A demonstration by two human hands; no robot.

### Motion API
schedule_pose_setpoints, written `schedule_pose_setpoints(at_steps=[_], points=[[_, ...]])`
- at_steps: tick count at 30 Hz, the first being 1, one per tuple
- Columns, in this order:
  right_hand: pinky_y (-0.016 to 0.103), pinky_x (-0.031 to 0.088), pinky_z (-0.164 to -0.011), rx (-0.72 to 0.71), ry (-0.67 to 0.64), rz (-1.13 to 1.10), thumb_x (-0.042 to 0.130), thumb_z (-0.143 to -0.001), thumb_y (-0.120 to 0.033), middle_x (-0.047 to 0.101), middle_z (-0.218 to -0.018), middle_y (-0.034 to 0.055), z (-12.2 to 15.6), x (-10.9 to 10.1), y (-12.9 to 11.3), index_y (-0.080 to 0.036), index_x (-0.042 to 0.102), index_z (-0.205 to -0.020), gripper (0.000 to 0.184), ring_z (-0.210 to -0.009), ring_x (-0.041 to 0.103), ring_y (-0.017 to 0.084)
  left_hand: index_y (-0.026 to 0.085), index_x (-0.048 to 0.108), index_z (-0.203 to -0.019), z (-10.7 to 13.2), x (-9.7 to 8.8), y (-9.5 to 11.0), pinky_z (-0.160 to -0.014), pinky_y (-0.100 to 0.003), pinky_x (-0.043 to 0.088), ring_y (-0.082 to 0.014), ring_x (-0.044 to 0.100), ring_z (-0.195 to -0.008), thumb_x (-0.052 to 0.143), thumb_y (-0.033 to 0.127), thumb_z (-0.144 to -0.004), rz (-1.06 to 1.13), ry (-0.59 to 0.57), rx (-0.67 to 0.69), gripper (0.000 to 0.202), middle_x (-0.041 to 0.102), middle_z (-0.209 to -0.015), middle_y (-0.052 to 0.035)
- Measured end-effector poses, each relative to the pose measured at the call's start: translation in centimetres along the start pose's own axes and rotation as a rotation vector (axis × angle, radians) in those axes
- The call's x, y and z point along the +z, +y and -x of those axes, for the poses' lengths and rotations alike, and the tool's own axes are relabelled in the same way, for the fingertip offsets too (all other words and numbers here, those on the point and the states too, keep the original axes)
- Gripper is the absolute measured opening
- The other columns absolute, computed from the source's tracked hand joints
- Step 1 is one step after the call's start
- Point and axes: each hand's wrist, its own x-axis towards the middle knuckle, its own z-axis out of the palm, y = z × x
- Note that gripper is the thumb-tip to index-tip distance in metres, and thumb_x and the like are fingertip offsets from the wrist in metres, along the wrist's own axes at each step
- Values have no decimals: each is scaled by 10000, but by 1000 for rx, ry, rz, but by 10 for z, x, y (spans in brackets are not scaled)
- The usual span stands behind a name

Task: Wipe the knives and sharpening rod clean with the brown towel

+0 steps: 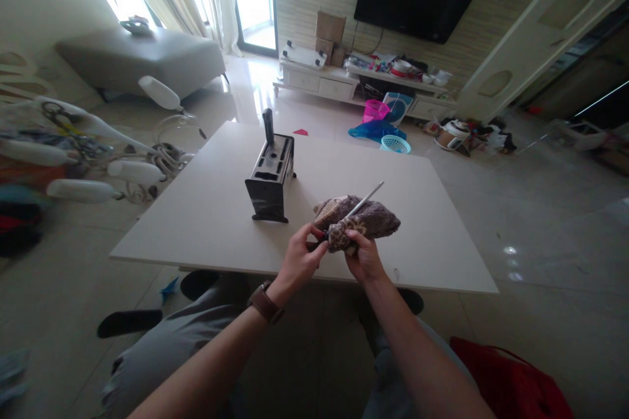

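Observation:
My left hand [305, 253] has its fingers closed around the dark handle end of a slim silver blade-like tool [366, 199]; whether it is a knife or a rod I cannot tell. The tool's bright tip points up and away to the right. A brown patterned plush cloth [378, 219] is wrapped round its middle, and my right hand [364, 259] grips that cloth with the thumb on top. Both hands are above the near edge of the white table [344, 167]. To their left stands a black and silver knife block [268, 186], a black-handled knife [268, 126] upright in its far end.
A small red piece [301, 132] lies at the table's far edge. White lamp arms [135, 172] and cables are on the left. Beyond are a TV cabinet [319, 82], a pink basket [376, 110] and a light blue basket [396, 144]. A red bag [506, 380] sits at lower right.

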Motion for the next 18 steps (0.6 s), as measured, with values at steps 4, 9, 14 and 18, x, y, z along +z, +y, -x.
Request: schedule_pose_setpoints(at_steps=[4, 9, 14, 18], points=[[252, 607, -722, -28, -11, 26, 843, -558, -91, 782, -844, -14, 4, 6, 17, -179, 744, -815, 289, -771, 723, 155, 185, 566, -824, -1, -3, -3, -571, -219, 464, -136, 613, -690, 690, 242, -844, -224, 119, 203, 138, 617, -828, -28], [252, 611, -704, -64, 79, -6, 855, -579, -102, 783, -835, -7, -5, 6, 3, -168, 748, -822, 273, -743, 721, 145, 195, 569, -874, 2, -3, 0, -686, -255, 495, -163, 616, -809, 630, 148, -864, -415, 95, 412, 78, 598, -922, -46], [244, 613, -706, -31, 37, -7, 845, -577, -89, 780, -828, -7, -4, 3, -2, -164, 753, -823, 273, -740, 719, 142, 199, 588, -930, 7, -1, 3, -662, -273, 470, -169, 628, -772, 585, 154, -916, -636, 103, 492, 47, 624, -941, -57], [233, 604, -667, 6, 16, 4, 841, -568, -87, 775, -812, -15, 3, 3, 14, -169, 739, -816, 281, -717, 714, 139, 192, 621, -930, 8, -2, -1, -603, -271, 447, -176, 654, -769, 554, 153, -934, -807, 111, 554, 78, 645, -958, -76]])
